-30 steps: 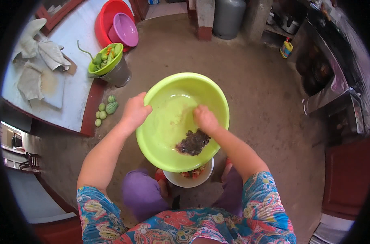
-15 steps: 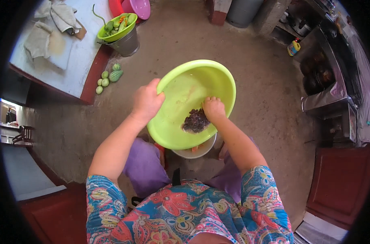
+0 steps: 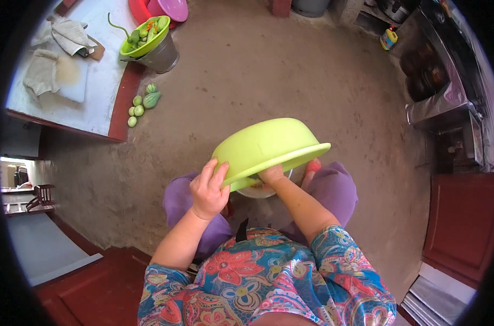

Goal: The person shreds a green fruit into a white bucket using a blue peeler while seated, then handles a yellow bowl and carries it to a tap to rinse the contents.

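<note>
The left hand [image 3: 208,190] grasps the left rim of a lime-green basin [image 3: 268,140], tipped over a pale bowl [image 3: 256,193] between the feet [image 3: 313,165]. The right hand [image 3: 272,174] reaches under its near rim; I can't tell whether those hidden fingers are clenched.

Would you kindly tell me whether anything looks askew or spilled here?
The large green basin is askew, tipped over the pale bowl, but the left hand grips its rim, so it looks deliberate. I see no spill on the floor, though the basin's inside is mostly hidden.
</note>
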A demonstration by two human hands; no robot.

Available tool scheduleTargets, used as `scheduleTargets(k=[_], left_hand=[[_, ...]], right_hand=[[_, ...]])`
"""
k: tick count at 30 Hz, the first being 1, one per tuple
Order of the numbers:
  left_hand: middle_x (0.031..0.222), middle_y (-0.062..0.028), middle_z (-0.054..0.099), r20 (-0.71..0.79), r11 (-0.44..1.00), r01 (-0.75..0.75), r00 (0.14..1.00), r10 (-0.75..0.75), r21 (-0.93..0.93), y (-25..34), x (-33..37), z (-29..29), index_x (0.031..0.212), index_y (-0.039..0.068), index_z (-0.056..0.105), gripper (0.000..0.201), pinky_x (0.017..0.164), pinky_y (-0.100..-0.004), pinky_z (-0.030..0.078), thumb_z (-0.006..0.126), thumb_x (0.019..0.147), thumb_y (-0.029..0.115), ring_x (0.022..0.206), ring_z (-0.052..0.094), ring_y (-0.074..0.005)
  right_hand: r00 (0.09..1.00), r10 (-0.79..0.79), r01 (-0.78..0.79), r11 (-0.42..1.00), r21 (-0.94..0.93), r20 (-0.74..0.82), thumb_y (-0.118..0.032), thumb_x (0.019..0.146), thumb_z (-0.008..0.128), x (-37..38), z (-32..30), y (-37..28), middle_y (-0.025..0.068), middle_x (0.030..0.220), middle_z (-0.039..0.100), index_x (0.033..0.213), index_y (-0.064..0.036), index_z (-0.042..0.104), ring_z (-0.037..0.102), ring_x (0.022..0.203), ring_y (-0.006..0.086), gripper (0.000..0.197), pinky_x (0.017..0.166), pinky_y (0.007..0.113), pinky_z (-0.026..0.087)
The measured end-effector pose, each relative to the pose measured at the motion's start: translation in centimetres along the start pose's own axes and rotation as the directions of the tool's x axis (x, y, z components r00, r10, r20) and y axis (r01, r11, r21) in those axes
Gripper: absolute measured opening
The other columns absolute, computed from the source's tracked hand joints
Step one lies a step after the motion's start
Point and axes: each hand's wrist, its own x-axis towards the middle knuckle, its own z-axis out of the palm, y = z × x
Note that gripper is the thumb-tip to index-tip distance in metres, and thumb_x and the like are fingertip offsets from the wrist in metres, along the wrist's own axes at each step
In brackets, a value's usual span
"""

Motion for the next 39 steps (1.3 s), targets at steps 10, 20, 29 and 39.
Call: scheduleTargets(k=[10, 20, 29, 39], left_hand=[[0.102, -0.0146, 0.053, -0.075, 0.999, 0.010, 0.997, -0.013, -0.034, -0.8, -0.6, 1.7, 0.097, 0.000, 0.055, 0.039, 0.071, -0.0364, 0.048, 0.056, 0.059, -0.005, 0.087, 0.055, -0.0311], [0.101, -0.0156, 0.053, -0.103, 0.987, 0.067, 0.991, -0.083, -0.147, 0.7, 2.3, -0.2, 0.097, -0.002, 0.054, 0.032, 0.079, -0.0345, 0.045, 0.053, 0.066, -0.007, 0.090, 0.054, -0.0305], [0.099, -0.0148, 0.053, -0.098, 0.990, 0.107, 0.989, -0.115, -0.088, -1.2, 2.2, 0.5, 0.097, -0.002, 0.054, 0.027, 0.078, -0.0347, 0.045, 0.051, 0.070, -0.005, 0.088, 0.055, -0.0295], [0.099, -0.0156, 0.053, -0.117, 0.971, 0.184, 0.972, -0.203, -0.155, -0.7, 3.0, 0.3, 0.098, -0.002, 0.054, 0.028, 0.077, -0.0350, 0.045, 0.051, 0.071, -0.003, 0.088, 0.054, -0.0314]], right_hand=[[0.895, -0.236, 0.338, 0.913, -0.229, 0.379, -0.020, 0.075, 0.055, -2.6, -0.8, 1.6, 0.0141, 0.105, 0.053, 0.102, -0.0050, 0.054, 0.049, 0.101, 0.0292, 0.031, 0.084, 0.039, 0.041], [0.911, -0.411, 0.380, 0.869, -0.317, -0.034, -0.014, 0.075, 0.046, 1.9, -0.5, 0.3, 0.0111, 0.099, 0.052, 0.100, -0.0051, 0.055, 0.048, 0.095, 0.0241, 0.029, 0.080, 0.035, 0.038], [0.798, -0.269, 0.494, 0.805, -0.329, 0.540, -0.016, 0.074, 0.051, -2.4, -0.9, 1.4, 0.0092, 0.096, 0.054, 0.098, -0.0060, 0.056, 0.051, 0.089, 0.0254, 0.026, 0.075, 0.036, 0.042], [0.911, -0.254, 0.397, 0.752, -0.527, 0.326, -0.012, 0.076, 0.048, 2.5, -1.5, 2.2, 0.0109, 0.102, 0.051, 0.094, -0.0042, 0.055, 0.045, 0.101, 0.0252, 0.021, 0.080, 0.034, 0.040]])
